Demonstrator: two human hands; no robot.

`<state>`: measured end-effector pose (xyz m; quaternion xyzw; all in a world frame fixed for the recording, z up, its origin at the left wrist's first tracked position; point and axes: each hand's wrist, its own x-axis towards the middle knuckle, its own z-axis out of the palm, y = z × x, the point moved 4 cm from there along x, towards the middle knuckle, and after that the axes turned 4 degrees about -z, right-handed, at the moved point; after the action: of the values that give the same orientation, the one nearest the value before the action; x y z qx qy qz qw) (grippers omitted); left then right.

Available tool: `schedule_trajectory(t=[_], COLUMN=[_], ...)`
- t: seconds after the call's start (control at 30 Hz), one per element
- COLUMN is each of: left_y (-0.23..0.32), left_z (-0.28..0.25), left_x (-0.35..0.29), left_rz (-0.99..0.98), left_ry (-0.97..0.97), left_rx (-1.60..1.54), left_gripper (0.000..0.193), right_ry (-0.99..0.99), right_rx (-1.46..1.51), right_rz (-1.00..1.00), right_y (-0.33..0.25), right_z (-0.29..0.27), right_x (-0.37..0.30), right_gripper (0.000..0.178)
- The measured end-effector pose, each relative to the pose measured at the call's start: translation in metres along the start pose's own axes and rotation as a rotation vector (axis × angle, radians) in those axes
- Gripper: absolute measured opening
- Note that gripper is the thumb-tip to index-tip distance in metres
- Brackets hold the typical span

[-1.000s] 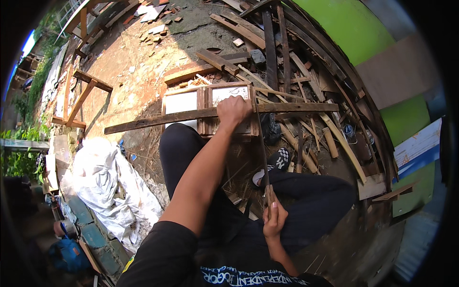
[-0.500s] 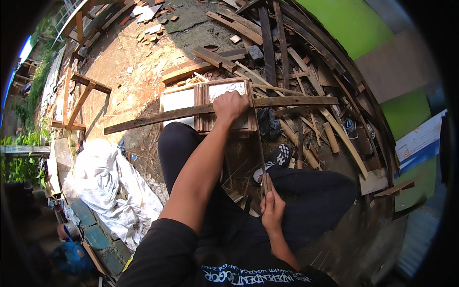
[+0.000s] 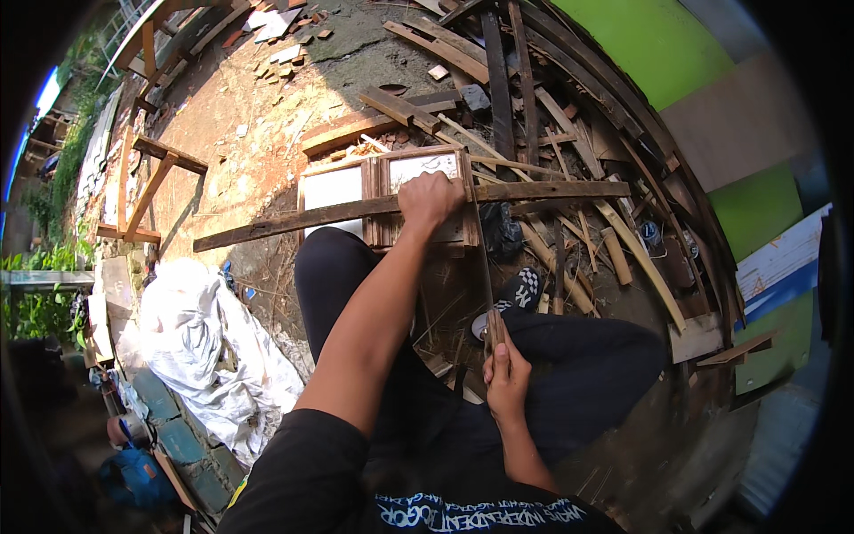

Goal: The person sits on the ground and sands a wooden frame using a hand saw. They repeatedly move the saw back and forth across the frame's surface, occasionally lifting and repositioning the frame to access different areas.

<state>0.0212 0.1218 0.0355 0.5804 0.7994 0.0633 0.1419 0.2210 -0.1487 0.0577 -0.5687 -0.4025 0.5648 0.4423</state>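
Note:
A long, weathered wooden plank (image 3: 551,190) lies crosswise over a brown-framed box-like wooden piece with white panels (image 3: 331,189). My left hand (image 3: 431,199) is closed over the plank just right of its middle, pressing it against the frame. Lower down, my right hand (image 3: 508,378) is wrapped around the wooden handle of a handsaw (image 3: 495,331). Its thin blade (image 3: 485,276) runs forward from the handle and meets the plank just right of my left hand. How deep the blade sits in the wood cannot be seen.
Scrap boards and sticks (image 3: 534,116) are heaped to the right and ahead. A crumpled white sheet (image 3: 209,356) lies at left, near a wooden trestle (image 3: 147,187). My shoe (image 3: 520,289) rests close to the blade. Green panels (image 3: 654,44) line the right side.
My right hand and the saw handle have moved slightly forward, toward the plank. My left hand and the plank hold their place.

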Motion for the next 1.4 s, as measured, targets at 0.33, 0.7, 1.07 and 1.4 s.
schedule_trajectory(t=[0.33, 0.7, 1.07, 1.4], left_y=[-0.011, -0.006, 0.001, -0.002], left_z=[0.002, 0.008, 0.007, 0.001], left_x=[0.002, -0.003, -0.005, 0.000], left_rz=[-0.024, -0.024, -0.002, -0.048], left_ry=[0.065, 0.020, -0.009, 0.000], left_rx=[0.013, 0.003, 0.014, 0.006], left_gripper=[0.047, 0.048, 0.048, 0.048], right_ry=[-0.002, 0.001, 0.020, 0.031], right_rx=[-0.016, -0.020, -0.037, -0.004], right_rz=[0.016, -0.047, -0.077, -0.078], right_y=[-0.003, -0.021, -0.012, -0.018], right_z=[-0.015, 0.022, 0.024, -0.005], right_x=[-0.025, 0.071, 0.076, -0.015], right_gripper=[0.044, 0.041, 0.040, 0.040])
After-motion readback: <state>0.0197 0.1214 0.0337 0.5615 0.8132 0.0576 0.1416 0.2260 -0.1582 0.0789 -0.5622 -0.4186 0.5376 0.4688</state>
